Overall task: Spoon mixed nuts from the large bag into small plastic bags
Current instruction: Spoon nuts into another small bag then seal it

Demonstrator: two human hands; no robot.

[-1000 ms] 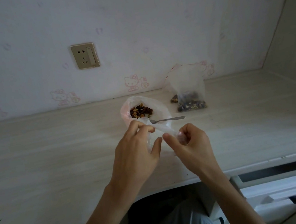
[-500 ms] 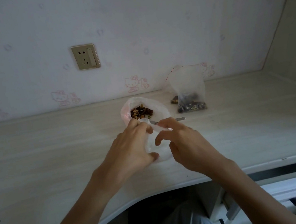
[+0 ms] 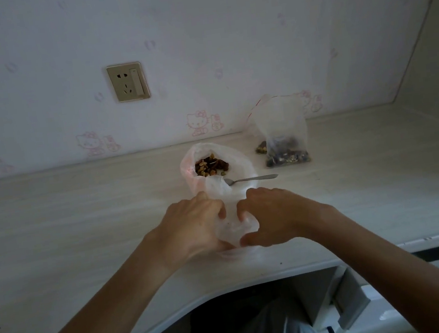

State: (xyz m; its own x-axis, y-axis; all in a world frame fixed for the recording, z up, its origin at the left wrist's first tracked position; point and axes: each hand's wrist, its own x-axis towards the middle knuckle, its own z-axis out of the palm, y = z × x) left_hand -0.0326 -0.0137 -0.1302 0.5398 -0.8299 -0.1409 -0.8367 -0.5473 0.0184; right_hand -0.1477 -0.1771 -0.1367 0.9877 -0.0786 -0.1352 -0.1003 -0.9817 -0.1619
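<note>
The pale desk [image 3: 81, 226] is carrying the large bag [image 3: 236, 161] of mixed nuts, lying open by the wall. Just in front, the left hand [image 3: 190, 229] and right hand [image 3: 275, 215] are both pinching an empty small plastic bag [image 3: 233, 226], while the spoon [image 3: 253, 179] is resting beside the large bag

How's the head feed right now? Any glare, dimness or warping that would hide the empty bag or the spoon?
Head view: dim, flat light, no hard shadows or glare. Wide-angle warp bends the desk edge. The spoon reads sharp. The small bag between the left hand and right hand is translucent, pale against the desk, with faint edges. The nuts are clear.
</note>
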